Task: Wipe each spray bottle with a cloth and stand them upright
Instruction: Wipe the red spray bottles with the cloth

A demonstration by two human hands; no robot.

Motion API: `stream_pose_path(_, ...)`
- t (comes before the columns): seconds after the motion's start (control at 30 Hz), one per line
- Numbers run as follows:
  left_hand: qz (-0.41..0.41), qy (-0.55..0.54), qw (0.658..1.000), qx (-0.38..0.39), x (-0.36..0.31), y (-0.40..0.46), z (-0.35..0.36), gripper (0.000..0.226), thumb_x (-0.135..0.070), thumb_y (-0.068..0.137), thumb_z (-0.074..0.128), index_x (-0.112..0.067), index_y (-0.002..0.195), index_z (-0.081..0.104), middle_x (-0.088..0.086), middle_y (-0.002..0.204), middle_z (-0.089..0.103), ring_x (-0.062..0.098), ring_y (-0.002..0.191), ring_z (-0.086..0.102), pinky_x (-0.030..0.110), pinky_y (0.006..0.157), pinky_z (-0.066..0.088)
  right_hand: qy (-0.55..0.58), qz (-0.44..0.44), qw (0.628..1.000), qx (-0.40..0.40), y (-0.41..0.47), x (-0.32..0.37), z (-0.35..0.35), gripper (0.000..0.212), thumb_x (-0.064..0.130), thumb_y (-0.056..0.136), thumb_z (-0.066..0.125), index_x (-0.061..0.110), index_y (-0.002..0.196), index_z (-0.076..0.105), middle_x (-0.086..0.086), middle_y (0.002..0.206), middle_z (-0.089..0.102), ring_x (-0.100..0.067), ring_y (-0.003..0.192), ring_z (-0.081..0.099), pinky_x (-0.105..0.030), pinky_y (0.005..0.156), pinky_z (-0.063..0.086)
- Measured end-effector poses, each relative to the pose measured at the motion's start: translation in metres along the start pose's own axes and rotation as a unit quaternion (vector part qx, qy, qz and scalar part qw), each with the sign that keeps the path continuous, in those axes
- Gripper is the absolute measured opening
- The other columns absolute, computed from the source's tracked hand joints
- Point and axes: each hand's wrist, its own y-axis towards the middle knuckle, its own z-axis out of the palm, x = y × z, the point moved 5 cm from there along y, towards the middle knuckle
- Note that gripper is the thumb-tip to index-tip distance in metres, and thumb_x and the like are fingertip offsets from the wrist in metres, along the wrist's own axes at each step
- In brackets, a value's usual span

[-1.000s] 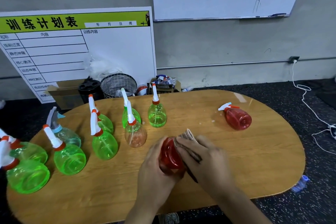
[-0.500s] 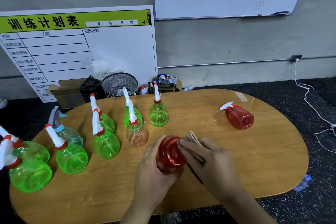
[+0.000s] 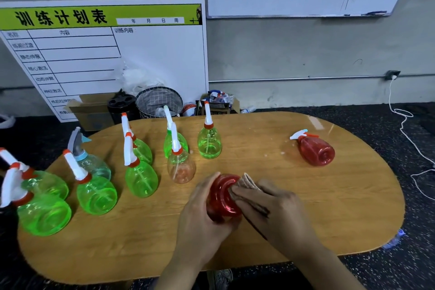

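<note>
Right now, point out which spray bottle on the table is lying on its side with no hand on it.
The red spray bottle at the table's far right, alone, its white nozzle pointing left. The green ones stand upright, and the other red bottle is held in both hands.

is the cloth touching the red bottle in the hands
Touching. The head view shows the right hand pressing the cloth against the held red bottle, no gap.

- A red spray bottle (image 3: 222,196) is held tilted above the wooden table, its ribbed base turned toward the camera.
- A tan cloth (image 3: 247,183) is pressed against its right side.
- A second red spray bottle (image 3: 315,148) lies on its side, far right.
- Green spray bottles (image 3: 141,178) are stood upright at the left, along with a clear pinkish bottle (image 3: 180,168).
</note>
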Motion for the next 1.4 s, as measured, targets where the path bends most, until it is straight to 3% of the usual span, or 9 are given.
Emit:
stream_pose_path(0.17, 0.018, 0.056, 0.998, 0.009, 0.006, 0.000, -0.003, 0.098, -0.063, 0.069, 0.087, -0.048, 0.153, 0.039, -0.030, 0.150, 0.046, -0.009, 0.138, 0.044, 0.027, 0.118, 0.042, 0.141, 0.069, 0.988, -0.008, -0.003, -0.018, 0.003, 0.028, 0.038, 0.098, 0.070, 0.032, 0.125, 0.075, 0.015, 0.098, 0.065, -0.007, 0.079, 0.067, -0.022, 0.061, 0.056)
stream_pose_path(0.33, 0.026, 0.054, 0.998, 0.012, 0.014, 0.006, 0.007, 0.096, -0.048, 0.077, 0.091, -0.063, 0.150, 0.030, -0.030, 0.161, 0.022, -0.020, 0.138, 0.029, -0.007, 0.102, 0.021, 0.346, 0.267, 0.897, -0.070, 0.004, -0.051, 0.024, 0.022, 0.018, 0.091, 0.074, 0.030, 0.109, 0.082, 0.012, 0.106, 0.079, -0.009, 0.108, 0.073, -0.022, 0.088, 0.058)
stream_pose_path(0.43, 0.036, -0.020, 0.998, 0.038, 0.021, 0.012, 0.020, 0.088, -0.040, 0.081, 0.087, -0.056, 0.153, 0.038, -0.015, 0.166, 0.021, -0.003, 0.152, 0.028, 0.009, 0.112, 0.037, 0.406, 0.302, 0.860, -0.073, 0.008, -0.059, 0.043, 0.019, 0.019, 0.089, 0.074, 0.024, 0.105, 0.084, 0.005, 0.109, 0.080, -0.015, 0.119, 0.070, -0.028, 0.097, 0.056)
stream_pose_path(0.5, 0.041, -0.070, 0.996, 0.038, 0.022, 0.020, 0.028, 0.065, -0.053, 0.088, 0.075, -0.052, 0.148, 0.048, -0.013, 0.163, 0.025, 0.001, 0.152, 0.031, 0.018, 0.115, 0.042, 0.445, 0.310, 0.836, -0.078, 0.011, -0.066, 0.051, 0.020, 0.019, 0.087, 0.072, 0.020, 0.104, 0.083, -0.001, 0.106, 0.080, -0.019, 0.109, 0.074, -0.028, 0.088, 0.059)
stream_pose_path(0.63, 0.027, -0.080, 0.996, -0.014, 0.038, 0.049, 0.036, 0.025, -0.049, 0.102, 0.063, -0.053, 0.126, 0.058, -0.019, 0.150, 0.035, -0.007, 0.142, 0.036, 0.004, 0.105, 0.037, 0.450, 0.330, 0.824, -0.094, 0.027, -0.085, 0.070, 0.016, 0.016, 0.087, 0.073, 0.021, 0.098, 0.083, -0.001, 0.099, 0.081, -0.017, 0.096, 0.077, -0.022, 0.079, 0.060)
stream_pose_path(0.83, -0.018, -0.057, 0.998, -0.017, 0.087, 0.088, 0.054, 0.086, -0.048, 0.093, 0.076, -0.043, 0.161, 0.025, -0.015, 0.160, 0.030, 0.004, 0.151, 0.034, 0.022, 0.119, 0.034, 0.461, 0.364, 0.805, -0.084, 0.050, -0.118, 0.110, 0.016, 0.005, 0.095, 0.070, 0.010, 0.106, 0.081, 0.000, 0.100, 0.081, -0.015, 0.098, 0.076, -0.021, 0.080, 0.060)
stream_pose_path(0.93, -0.017, -0.023, 0.999, -0.033, 0.101, 0.105, 0.057, 0.094, -0.033, 0.090, 0.082, -0.042, 0.161, 0.021, -0.021, 0.158, 0.026, -0.007, 0.149, 0.031, 0.015, 0.118, 0.031, 0.460, 0.364, 0.805, -0.088, 0.057, -0.133, 0.130, 0.017, 0.005, 0.095, 0.071, 0.008, 0.109, 0.080, -0.004, 0.105, 0.080, -0.020, 0.104, 0.075, -0.030, 0.093, 0.060)
stream_pose_path(1.1, -0.010, 0.026, 0.998, -0.060, 0.115, 0.124, 0.063, 0.096, -0.005, 0.084, 0.084, -0.020, 0.162, 0.029, -0.009, 0.161, 0.025, -0.024, 0.143, 0.019, -0.002, 0.113, 0.018, 0.460, 0.359, 0.807, -0.088, 0.068, -0.150, 0.149, 0.018, 0.002, 0.094, 0.070, 0.007, 0.108, 0.080, -0.005, 0.104, 0.080, -0.014, 0.099, 0.074, -0.025, 0.090, 0.059)
stream_pose_path(1.4, -0.010, 0.000, 0.996, -0.083, 0.108, 0.111, 0.062, 0.103, -0.017, 0.087, 0.084, -0.032, 0.166, 0.020, -0.011, 0.168, 0.021, -0.005, 0.155, 0.021, 0.013, 0.123, 0.021, 0.439, 0.346, 0.822, -0.113, 0.064, -0.159, 0.140, 0.018, 0.007, 0.092, 0.076, 0.014, 0.108, 0.082, 0.003, 0.107, 0.080, -0.017, 0.121, 0.069, -0.048, 0.114, 0.047)
